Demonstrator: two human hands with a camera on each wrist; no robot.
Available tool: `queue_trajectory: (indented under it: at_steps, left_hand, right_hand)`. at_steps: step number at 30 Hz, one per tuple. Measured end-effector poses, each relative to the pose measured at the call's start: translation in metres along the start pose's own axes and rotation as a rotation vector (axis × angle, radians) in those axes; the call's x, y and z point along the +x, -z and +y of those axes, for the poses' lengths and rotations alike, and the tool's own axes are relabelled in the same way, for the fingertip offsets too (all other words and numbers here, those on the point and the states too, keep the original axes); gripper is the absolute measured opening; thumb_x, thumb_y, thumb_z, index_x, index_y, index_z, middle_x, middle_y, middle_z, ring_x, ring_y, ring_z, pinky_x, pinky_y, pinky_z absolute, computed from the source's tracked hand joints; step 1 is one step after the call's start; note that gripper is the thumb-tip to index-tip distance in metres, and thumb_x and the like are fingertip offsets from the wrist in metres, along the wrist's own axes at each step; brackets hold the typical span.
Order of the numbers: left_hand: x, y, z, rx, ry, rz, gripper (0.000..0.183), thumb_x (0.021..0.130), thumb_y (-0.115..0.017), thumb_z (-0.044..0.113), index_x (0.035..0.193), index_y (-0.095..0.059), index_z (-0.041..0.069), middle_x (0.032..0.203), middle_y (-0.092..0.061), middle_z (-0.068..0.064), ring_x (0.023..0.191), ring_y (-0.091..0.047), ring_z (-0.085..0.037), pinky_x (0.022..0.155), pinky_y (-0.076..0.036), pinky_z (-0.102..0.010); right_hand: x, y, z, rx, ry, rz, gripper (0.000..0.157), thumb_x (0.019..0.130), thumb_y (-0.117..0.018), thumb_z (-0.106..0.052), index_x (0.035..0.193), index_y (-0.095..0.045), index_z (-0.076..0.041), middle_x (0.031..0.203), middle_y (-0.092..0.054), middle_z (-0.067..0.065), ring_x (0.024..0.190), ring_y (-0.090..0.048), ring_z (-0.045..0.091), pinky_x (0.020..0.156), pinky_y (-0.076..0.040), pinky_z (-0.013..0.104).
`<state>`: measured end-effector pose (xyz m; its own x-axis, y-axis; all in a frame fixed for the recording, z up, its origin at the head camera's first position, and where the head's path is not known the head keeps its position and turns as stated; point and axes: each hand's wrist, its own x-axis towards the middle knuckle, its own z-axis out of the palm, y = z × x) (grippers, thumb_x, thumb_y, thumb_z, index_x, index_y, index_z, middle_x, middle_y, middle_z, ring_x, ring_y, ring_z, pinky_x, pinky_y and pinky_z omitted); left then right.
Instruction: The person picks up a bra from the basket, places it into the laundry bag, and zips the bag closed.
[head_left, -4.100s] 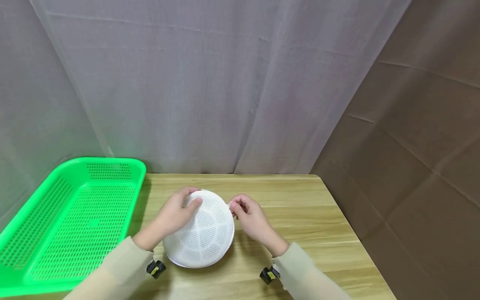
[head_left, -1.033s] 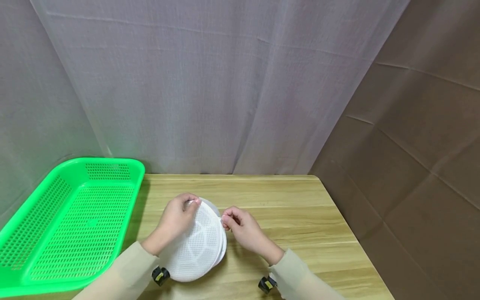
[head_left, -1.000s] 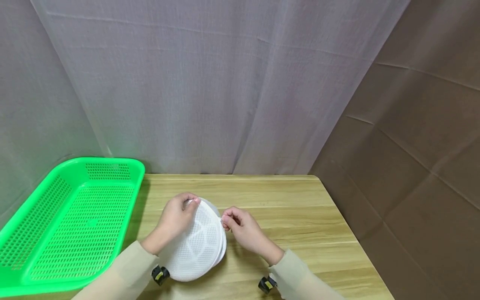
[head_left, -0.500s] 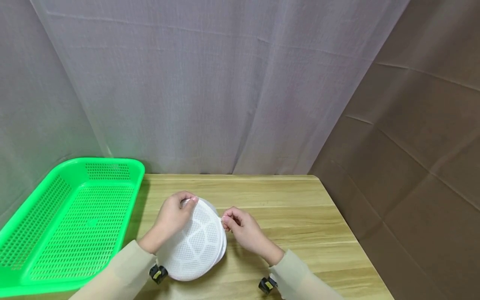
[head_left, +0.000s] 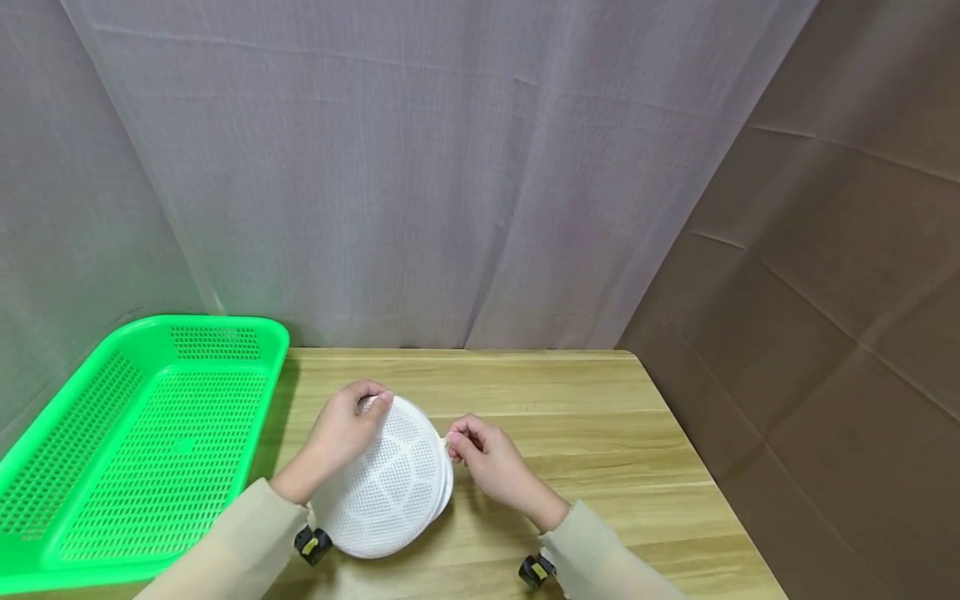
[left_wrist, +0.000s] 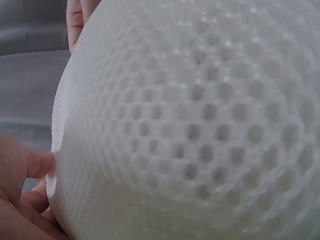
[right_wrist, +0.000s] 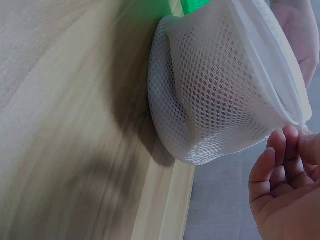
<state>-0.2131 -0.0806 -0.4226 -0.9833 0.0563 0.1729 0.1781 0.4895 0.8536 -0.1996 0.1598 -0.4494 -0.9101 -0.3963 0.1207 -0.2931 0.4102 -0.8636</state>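
A round white mesh laundry bag (head_left: 390, 483) with a zipper round its rim is held tilted over the wooden table, its mesh top facing the head camera. My left hand (head_left: 345, 429) grips the upper left of its rim, thumb on the top face and the other fingers mostly hidden behind. At the right side of the rim, my right hand (head_left: 483, 454) pinches a small tab between thumb and fingertips. In the right wrist view, the zipper band and mesh side wall of the bag (right_wrist: 220, 80) show above the table. White mesh fills most of the left wrist view.
A green plastic basket (head_left: 258, 433) with slotted walls stands on the left of the wooden table (head_left: 570, 392). Grey cloth (head_left: 375, 167) hangs behind the table, and brown cloth (head_left: 840, 333) hangs along the right side.
Since the earliest frame, the bag and both hands have shifted, the right hand moving left and nearer. Over the last second, my left hand edges left and the bag's top turns slightly; the right hand barely moves.
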Motion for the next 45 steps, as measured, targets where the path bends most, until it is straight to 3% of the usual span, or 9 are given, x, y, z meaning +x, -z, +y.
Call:
queue_trajectory:
  at_steps: [5,9,14,18,27,33,38,42,45]
  left_hand:
    - [-0.003,-0.005,0.005,0.058,-0.1,-0.003,0.021,0.091,-0.067,0.017,0.107,-0.068,0.005,0.112,-0.065,-0.015,0.112,-0.055,-0.034,0.099,-0.036,-0.049]
    - [-0.007,-0.009,0.013,0.161,-0.183,-0.047,0.027,0.088,-0.071,0.022,0.112,-0.067,0.009,0.117,-0.064,-0.01,0.115,-0.051,-0.033,0.096,-0.028,-0.049]
    - [-0.012,-0.013,0.021,0.259,-0.289,-0.121,0.023,0.087,-0.073,0.019,0.109,-0.069,0.014,0.113,-0.064,-0.003,0.11,-0.051,-0.03,0.093,-0.026,-0.049]
    - [-0.012,-0.017,0.023,0.321,-0.318,-0.144,0.016,0.088,-0.071,0.016,0.103,-0.071,0.018,0.108,-0.065,0.0,0.106,-0.052,-0.027,0.093,-0.026,-0.05]
    - [-0.01,-0.02,0.019,0.311,-0.299,-0.127,0.008,0.087,-0.071,0.014,0.094,-0.072,0.017,0.099,-0.067,0.005,0.099,-0.053,-0.023,0.094,-0.027,-0.049]
    - [-0.01,-0.019,0.019,0.267,-0.254,-0.094,0.007,0.087,-0.072,0.014,0.093,-0.072,0.017,0.099,-0.068,0.004,0.1,-0.055,-0.023,0.095,-0.026,-0.048]
    - [-0.01,-0.018,0.02,0.217,-0.235,-0.063,0.006,0.086,-0.072,0.013,0.091,-0.072,0.016,0.097,-0.068,0.005,0.098,-0.055,-0.021,0.095,-0.025,-0.046]
    - [-0.01,-0.018,0.02,0.194,-0.217,-0.061,0.005,0.087,-0.071,0.012,0.091,-0.072,0.016,0.097,-0.068,0.005,0.098,-0.054,-0.02,0.096,-0.024,-0.045]
    - [-0.011,-0.019,0.02,0.188,-0.206,-0.056,0.005,0.088,-0.07,0.012,0.091,-0.072,0.016,0.097,-0.068,0.005,0.098,-0.054,-0.02,0.097,-0.023,-0.044]
  right_hand:
    - [0.002,0.0,-0.002,-0.009,-0.001,0.005,0.017,0.1,-0.054,-0.023,0.092,-0.061,-0.011,0.078,-0.059,0.0,0.074,-0.058,0.021,0.063,-0.047,0.026]
    - [0.003,0.0,-0.005,-0.009,0.006,-0.003,0.018,0.1,-0.053,-0.021,0.093,-0.061,-0.008,0.079,-0.06,0.0,0.075,-0.058,0.022,0.063,-0.048,0.025]
    - [0.003,0.0,-0.009,0.007,0.008,-0.022,0.014,0.1,-0.053,-0.021,0.093,-0.061,-0.012,0.08,-0.06,0.0,0.076,-0.059,0.027,0.064,-0.048,0.026]
    - [0.003,0.0,-0.011,0.007,-0.009,-0.033,0.012,0.1,-0.053,-0.021,0.092,-0.06,-0.016,0.081,-0.06,-0.001,0.079,-0.059,0.033,0.063,-0.047,0.026]
    - [0.004,0.001,-0.01,-0.009,0.001,-0.026,0.014,0.101,-0.052,-0.024,0.093,-0.06,-0.017,0.081,-0.061,-0.003,0.075,-0.058,0.014,0.065,-0.05,0.028]
    - [0.004,0.001,-0.009,0.026,0.003,-0.016,0.014,0.1,-0.052,-0.021,0.093,-0.06,-0.013,0.081,-0.061,0.0,0.076,-0.059,0.015,0.07,-0.053,0.038]
    - [0.005,0.0,-0.012,0.016,-0.015,-0.004,0.013,0.1,-0.052,-0.018,0.095,-0.06,-0.009,0.083,-0.061,0.004,0.078,-0.06,0.018,0.069,-0.052,0.031]
    - [0.001,0.002,-0.03,0.022,-0.017,-0.01,0.013,0.1,-0.051,-0.009,0.095,-0.06,-0.001,0.084,-0.062,0.013,0.078,-0.06,0.026,0.067,-0.05,0.026]
    - [-0.003,0.003,-0.044,0.031,-0.017,-0.015,0.012,0.1,-0.05,-0.005,0.095,-0.059,0.002,0.084,-0.061,0.016,0.079,-0.06,0.029,0.069,-0.052,0.033]
